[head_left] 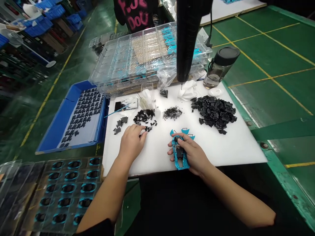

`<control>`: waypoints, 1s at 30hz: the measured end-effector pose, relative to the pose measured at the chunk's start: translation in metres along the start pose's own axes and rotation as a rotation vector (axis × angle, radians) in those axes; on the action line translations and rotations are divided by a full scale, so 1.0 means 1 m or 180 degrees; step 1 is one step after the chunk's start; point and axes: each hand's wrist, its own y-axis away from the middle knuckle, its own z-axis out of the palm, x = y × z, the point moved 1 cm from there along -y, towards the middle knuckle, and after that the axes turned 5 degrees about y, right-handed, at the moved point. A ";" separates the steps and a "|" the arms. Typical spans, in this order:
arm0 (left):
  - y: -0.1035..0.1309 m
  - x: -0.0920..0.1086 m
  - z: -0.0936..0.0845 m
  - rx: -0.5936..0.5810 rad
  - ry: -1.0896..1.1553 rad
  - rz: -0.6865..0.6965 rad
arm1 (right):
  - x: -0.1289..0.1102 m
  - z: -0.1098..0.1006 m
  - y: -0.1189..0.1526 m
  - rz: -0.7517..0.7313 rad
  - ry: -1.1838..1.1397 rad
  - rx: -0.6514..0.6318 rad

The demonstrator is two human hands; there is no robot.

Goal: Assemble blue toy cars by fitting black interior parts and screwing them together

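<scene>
Forearms [109, 186] reach over the white board [155, 155] from either side; the left hand [131, 141] hangs palm down at the small black parts [144, 116], its fingertips too indistinct to tell if pinching; the right hand [193, 150] wraps a blue shell [180, 153]; a blue bin [58, 118] holds rows of dark pieces [85, 109]; a clear tray [83, 173] holds blue-and-black shells [64, 202] in compartments; the held shell lies between thumb and fingers, lower end jutting free.

The top edge crops a person [135, 16] at 12 o'clock and a black tool [185, 42] at 1; at 5, the right hand [193, 152] partly hides a blue shell [180, 164].
</scene>
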 end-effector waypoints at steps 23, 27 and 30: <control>-0.059 -0.121 -0.048 0.2073 0.3582 -0.2572 | -0.008 -0.007 0.011 -0.0183 -0.0292 -0.0168; -0.057 -0.112 -0.063 0.2313 0.2966 -0.2001 | -0.011 -0.007 0.011 -0.0039 -0.0325 -0.0099; -0.064 -0.103 -0.069 0.2265 0.2594 -0.1672 | -0.009 -0.006 0.010 0.0142 -0.0385 -0.0147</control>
